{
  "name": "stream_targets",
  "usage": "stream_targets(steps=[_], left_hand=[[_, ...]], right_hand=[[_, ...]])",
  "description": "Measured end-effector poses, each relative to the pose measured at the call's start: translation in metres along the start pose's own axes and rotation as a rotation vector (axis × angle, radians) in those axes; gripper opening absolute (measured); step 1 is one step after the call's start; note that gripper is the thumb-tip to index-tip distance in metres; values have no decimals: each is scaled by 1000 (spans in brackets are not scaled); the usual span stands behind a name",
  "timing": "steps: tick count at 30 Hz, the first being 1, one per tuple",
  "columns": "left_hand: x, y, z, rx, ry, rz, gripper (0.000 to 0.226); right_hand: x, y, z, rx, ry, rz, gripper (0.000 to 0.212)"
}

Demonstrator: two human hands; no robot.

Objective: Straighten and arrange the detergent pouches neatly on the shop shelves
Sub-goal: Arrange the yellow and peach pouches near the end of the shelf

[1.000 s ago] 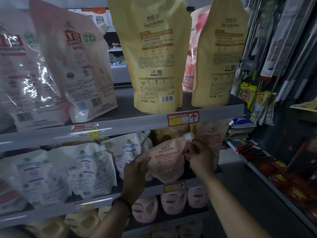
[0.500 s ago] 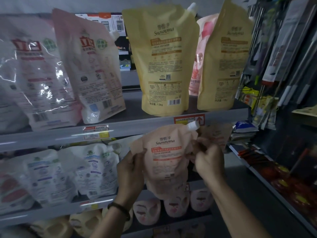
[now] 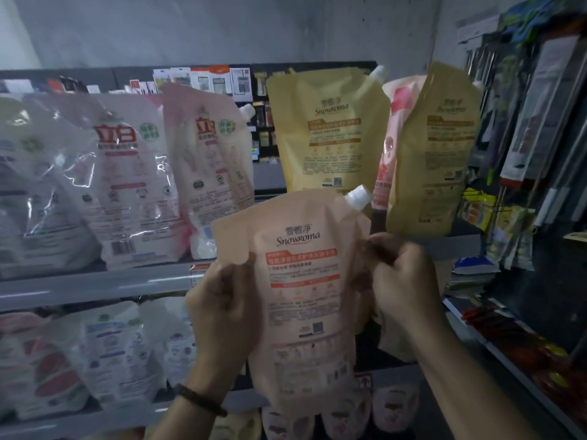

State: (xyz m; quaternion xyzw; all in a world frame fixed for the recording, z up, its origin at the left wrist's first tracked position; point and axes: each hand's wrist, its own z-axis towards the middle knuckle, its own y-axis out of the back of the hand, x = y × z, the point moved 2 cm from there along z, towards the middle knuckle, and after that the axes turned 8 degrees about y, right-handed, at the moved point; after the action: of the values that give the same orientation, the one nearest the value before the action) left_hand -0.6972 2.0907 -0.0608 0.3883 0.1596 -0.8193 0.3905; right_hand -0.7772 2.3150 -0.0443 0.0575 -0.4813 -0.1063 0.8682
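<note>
the peach pouch (image 3: 301, 290) now sits higher, lifted off the middle shelf, both hands (image 3: 222, 312) (image 3: 403, 281) raised toward twelve o'clock.

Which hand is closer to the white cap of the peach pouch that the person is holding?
Right. The right hand grips the peach pouch at its right edge, just below the white cap. The left hand has its grip on the left edge, farther from the cap.

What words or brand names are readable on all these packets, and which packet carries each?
"Snowroma", under "雪香净": peach pouch held in both hands.
"Snowroma": yellow pouch on the top shelf.
"立白", red characters: clear pink pouch at left.
"立", partly hidden: next pink pouch.
Side-turned yellow pouch: logo too skewed to read.
Small print, barcodes, shelf price tag: too blurred.
</note>
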Motion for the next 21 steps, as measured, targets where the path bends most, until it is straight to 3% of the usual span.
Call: stream_targets(steps=[17,21], left_hand=[[-56,16,82,-87,134,-332,42],[-63,20,100,-148,128,-368,43]], right_hand=[[93,-27,64,-34,223,52,8],[99,-32,56,-3,209,104,37]])
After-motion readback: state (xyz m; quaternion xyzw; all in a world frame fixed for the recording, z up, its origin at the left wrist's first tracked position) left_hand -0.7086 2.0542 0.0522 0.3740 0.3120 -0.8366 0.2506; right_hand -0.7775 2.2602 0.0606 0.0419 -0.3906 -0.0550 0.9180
